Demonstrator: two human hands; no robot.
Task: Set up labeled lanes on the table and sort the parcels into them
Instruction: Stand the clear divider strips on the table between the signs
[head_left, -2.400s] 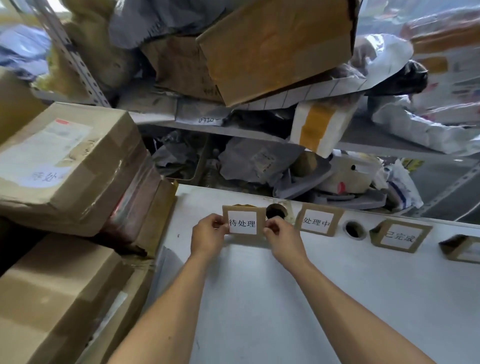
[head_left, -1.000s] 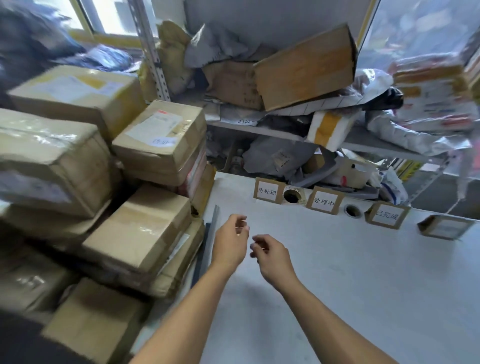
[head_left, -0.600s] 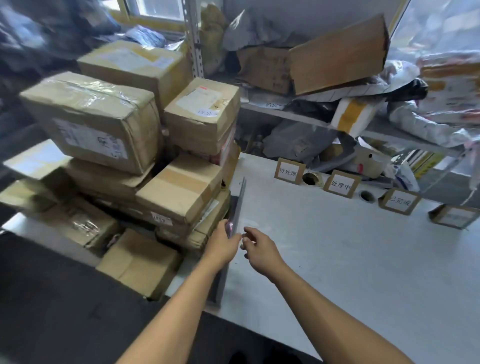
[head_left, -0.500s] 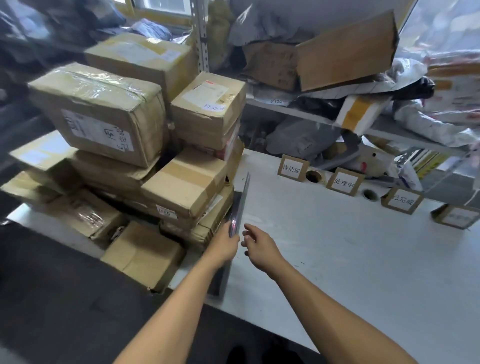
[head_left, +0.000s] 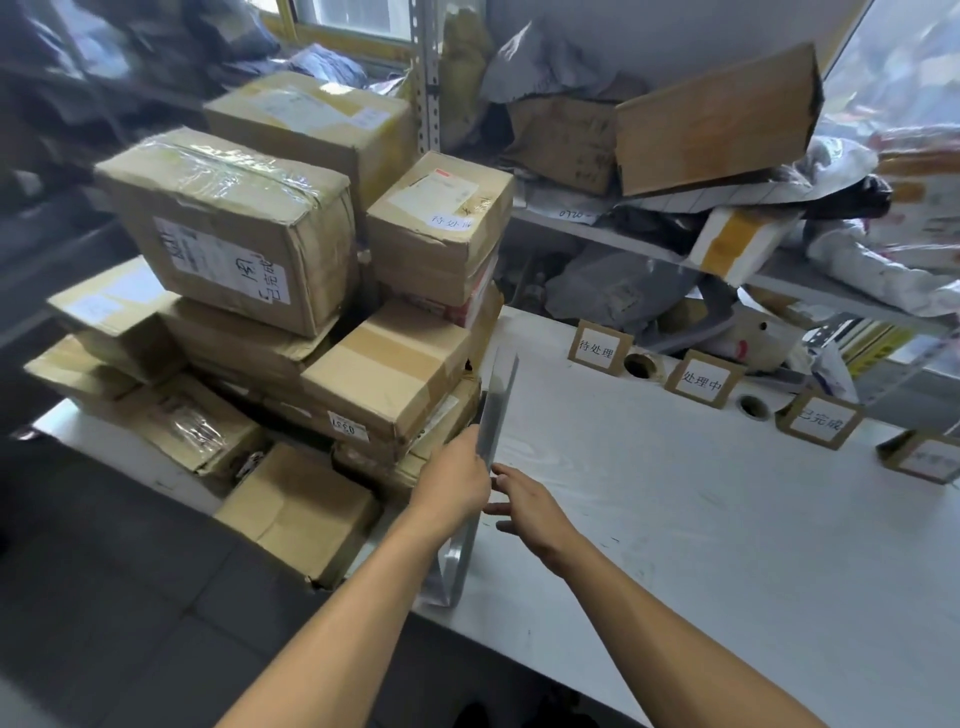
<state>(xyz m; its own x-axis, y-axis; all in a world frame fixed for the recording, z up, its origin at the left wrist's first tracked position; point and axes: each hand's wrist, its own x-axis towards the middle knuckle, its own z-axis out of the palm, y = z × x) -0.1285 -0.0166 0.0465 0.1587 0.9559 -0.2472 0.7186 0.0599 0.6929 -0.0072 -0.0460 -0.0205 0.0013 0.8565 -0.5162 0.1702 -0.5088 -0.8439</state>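
The left hand (head_left: 457, 486) now grips the long grey metal strip (head_left: 496, 402) at the table's left edge, fingers wrapped round it, where a second ago both hands hung empty over the table; the strip stands on its edge, tilted up and away between the hand and the parcels. The right hand (head_left: 530, 506) has come in just beside it, its fingers loosely out toward the strip's lower part, though whether they touch it cannot be told. The view has swung left since the labels were being set, so the stack of cardboard parcels (head_left: 291, 312) fills the left half, piled several high on the table's left end, the nearest box (head_left: 301, 514) overhanging the front edge; the pile crowds right against the strip. The white table (head_left: 701, 519) runs off to the right, scuffed and marked. Along its far edge stand four cardboard-framed lane labels: the first label (head_left: 597, 347), the second label (head_left: 702, 383), the third label (head_left: 821, 420) and a fourth label (head_left: 924, 460), blurred. Two round holes (head_left: 638, 365) in the tabletop sit between them. Behind, a metal shelf (head_left: 649, 249) sags with bags and a big tilted carton (head_left: 717, 122); a window shows top left.
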